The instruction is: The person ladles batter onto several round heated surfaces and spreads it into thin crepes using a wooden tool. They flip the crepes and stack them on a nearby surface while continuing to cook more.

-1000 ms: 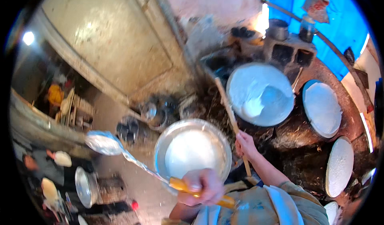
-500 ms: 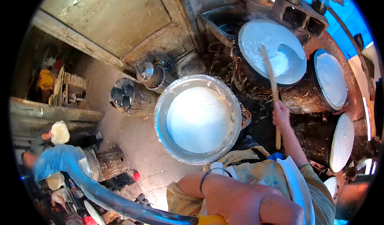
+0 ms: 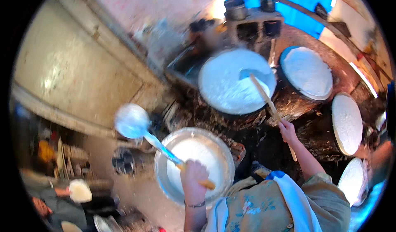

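Observation:
My left hand (image 3: 194, 181) is closed round the yellow grip of a long-handled ladle (image 3: 131, 121). The ladle's blurred, whitish round bowl is held up beyond the left rim of a big metal basin (image 3: 157, 175), and its handle crosses above the white batter (image 3: 200, 149) in there. In my right hand (image 3: 287, 131) is a wooden stick (image 3: 269, 100), slanting up and left. Its far end meets the white layer on a large round griddle (image 3: 214, 81), beside a bluish curved patch in that layer.
Another white-covered griddle (image 3: 309, 73) stands to the right, with white rounds (image 3: 347, 124) leaning below it. A pot (image 3: 236, 10) sits on a block stove behind. A yellowish door panel (image 3: 57, 67) fills the left. At lower left a person holds a pale flat round (image 3: 80, 190).
My left hand has swung the ladle forward from close below the camera to above the basin. The view has shifted, and the stick's tip now lies by the bluish patch.

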A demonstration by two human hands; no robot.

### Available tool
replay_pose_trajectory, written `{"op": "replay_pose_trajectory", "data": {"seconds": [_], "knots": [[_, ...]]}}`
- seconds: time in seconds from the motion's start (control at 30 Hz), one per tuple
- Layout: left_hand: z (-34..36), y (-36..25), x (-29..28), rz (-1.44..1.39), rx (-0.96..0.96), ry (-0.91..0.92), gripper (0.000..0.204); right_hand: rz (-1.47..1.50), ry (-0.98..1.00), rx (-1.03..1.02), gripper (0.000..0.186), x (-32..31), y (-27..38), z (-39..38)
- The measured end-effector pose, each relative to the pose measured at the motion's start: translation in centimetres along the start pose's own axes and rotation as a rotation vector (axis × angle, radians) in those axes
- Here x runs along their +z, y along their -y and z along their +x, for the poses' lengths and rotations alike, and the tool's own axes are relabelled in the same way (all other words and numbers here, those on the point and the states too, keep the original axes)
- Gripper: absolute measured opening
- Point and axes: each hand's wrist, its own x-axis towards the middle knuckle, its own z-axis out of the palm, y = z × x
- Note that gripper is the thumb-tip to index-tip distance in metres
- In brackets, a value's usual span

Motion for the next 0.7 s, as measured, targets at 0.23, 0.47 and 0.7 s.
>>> {"op": "replay_pose_trajectory", "data": {"seconds": [0.23,0.47,0.7], "knots": [[-0.6,6.4,-3.6,-0.335,-0.321,-0.274,0.024,-0.099,-0.226,-0.763,0.032,3.3,2.9,7.2],[-2.0,5.6,1.2,0.02,-0.182,-0.389,0.025,-0.327,-0.262,-0.607,0.036,-2.6,-2.2,5.0],[0.2,5.6,3.5,0.2,-0.153,-0.444,0.039,0.15,-0.071,-0.275,0.037,0.9,8.0,9.0]]}}
